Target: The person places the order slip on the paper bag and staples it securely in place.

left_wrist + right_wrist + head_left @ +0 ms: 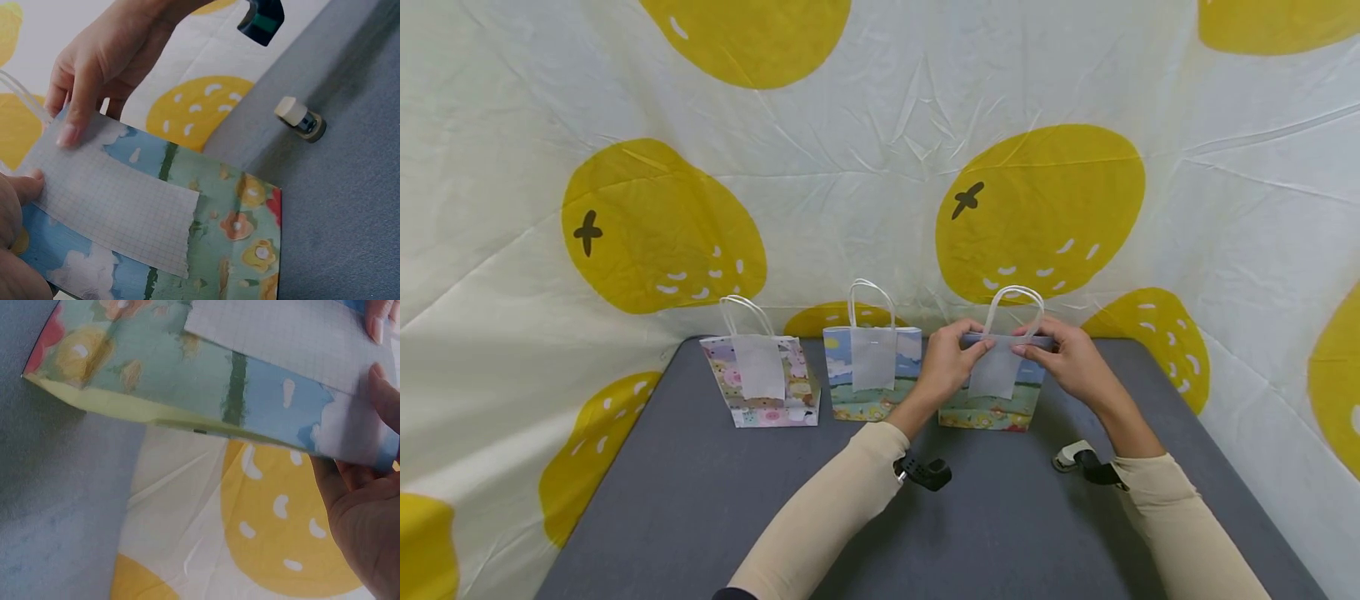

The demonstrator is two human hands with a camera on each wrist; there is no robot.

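On the right of the table stands a paper gift bag [955, 414] with a sky-and-flowers print and white handles. A torn slip of grid paper [125, 206] lies against its front, reaching up to the top edge. My left hand [951, 358] pinches the bag's top edge and the slip at the left, thumb in front. At the slip's right side, my right hand [1070, 360] pinches the same edge, thumb on the paper and fingers behind. A small cream-and-dark object, perhaps a mini stapler [300, 119], rests on the table near my right wrist.
A matching bag [910, 350] stands in the middle and an animal-print bag [801, 375] at the left. Each has a paper slip on its front. Behind the grey table [715, 500] hangs a white cloth [865, 225] with yellow fruit shapes.
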